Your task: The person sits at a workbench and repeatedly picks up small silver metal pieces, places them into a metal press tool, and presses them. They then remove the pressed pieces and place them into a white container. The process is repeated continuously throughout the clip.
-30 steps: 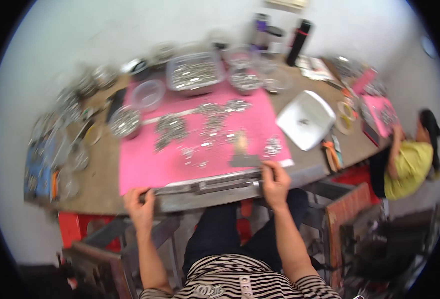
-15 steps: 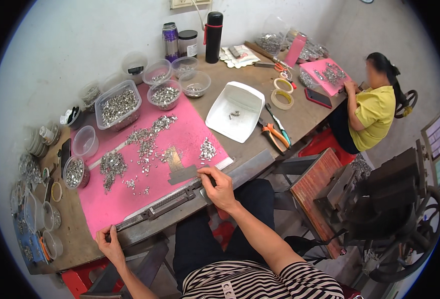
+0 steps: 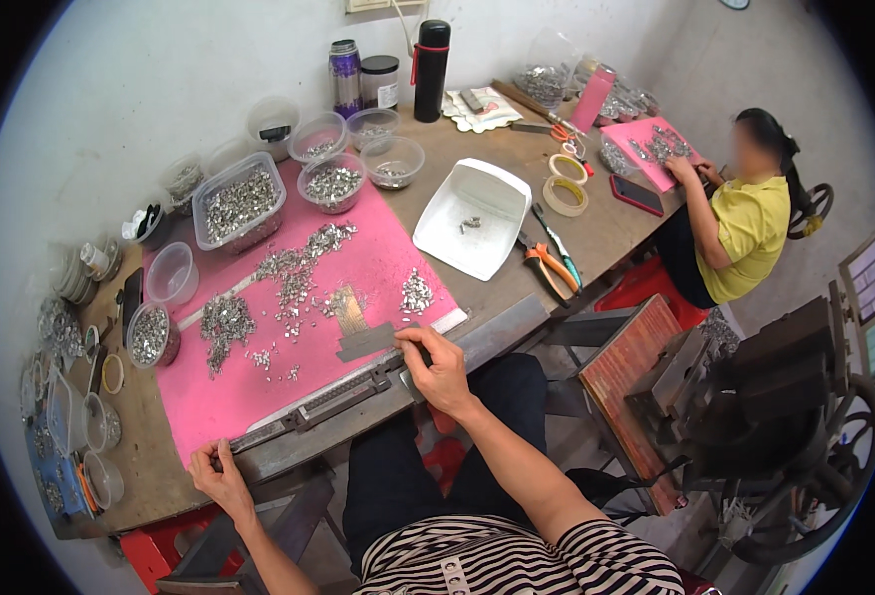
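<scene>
A long, dark slotted metal bar [image 3: 333, 405] lies along the near edge of the pink mat [image 3: 194, 402]. At its left end, my left hand [image 3: 223, 484] is closed, with thumb and fingers pinching the tip. My right hand [image 3: 441, 375] grips the other end, fingers bent round it. Just beyond the bar, by my right fingertips, is a flat grey plate [image 3: 366, 343]. A brass-coloured ridged strip [image 3: 350, 313] sticks out from behind that plate. Small silvery metal pieces [image 3: 227, 322] lie in loose heaps on the mat, with a smaller heap [image 3: 418, 294] to the right.
Clear plastic tubs of metal pieces [image 3: 239, 206] stand at the back and left. To the right are a white tray [image 3: 447, 228] holding a few pieces, orange-handled pliers [image 3: 555, 270], tape rolls [image 3: 564, 196] and a phone [image 3: 636, 194]. A person in yellow [image 3: 740, 233] sits at the far right end.
Both my hands keep their grip on the bar, which stays in about the same place. The person in yellow has reached a hand further over the pieces on their pink mat.
</scene>
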`<action>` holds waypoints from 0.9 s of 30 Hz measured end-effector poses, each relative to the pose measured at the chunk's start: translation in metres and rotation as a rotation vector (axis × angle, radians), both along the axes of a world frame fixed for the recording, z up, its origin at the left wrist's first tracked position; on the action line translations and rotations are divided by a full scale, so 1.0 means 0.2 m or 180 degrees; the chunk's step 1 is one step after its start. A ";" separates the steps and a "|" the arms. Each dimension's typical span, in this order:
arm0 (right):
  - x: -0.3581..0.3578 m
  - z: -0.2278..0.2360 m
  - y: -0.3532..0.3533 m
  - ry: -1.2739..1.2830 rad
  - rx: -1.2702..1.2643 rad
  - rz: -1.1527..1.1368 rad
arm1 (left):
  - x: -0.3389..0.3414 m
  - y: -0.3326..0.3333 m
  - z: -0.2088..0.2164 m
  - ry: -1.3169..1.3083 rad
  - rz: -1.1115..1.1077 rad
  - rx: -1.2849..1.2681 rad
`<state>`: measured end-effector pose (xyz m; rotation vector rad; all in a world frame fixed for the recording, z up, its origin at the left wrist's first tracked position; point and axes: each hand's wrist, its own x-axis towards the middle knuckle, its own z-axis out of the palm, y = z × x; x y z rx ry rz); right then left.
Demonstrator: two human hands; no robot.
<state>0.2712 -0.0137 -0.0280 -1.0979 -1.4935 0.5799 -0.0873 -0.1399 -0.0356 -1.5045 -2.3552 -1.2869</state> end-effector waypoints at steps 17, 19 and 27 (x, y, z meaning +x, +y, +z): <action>-0.01 0.01 -0.02 0.0114 -0.0312 -0.0030 | 0.01 0.00 0.00 0.0167 0.0073 -0.0071; -0.01 0.01 -0.01 0.0085 -0.0190 -0.0037 | 0.02 -0.02 0.03 -0.0029 -0.0059 -0.0210; 0.00 -0.02 0.00 0.0001 -0.0296 -0.0016 | 0.03 0.00 -0.03 0.0366 0.0319 0.0021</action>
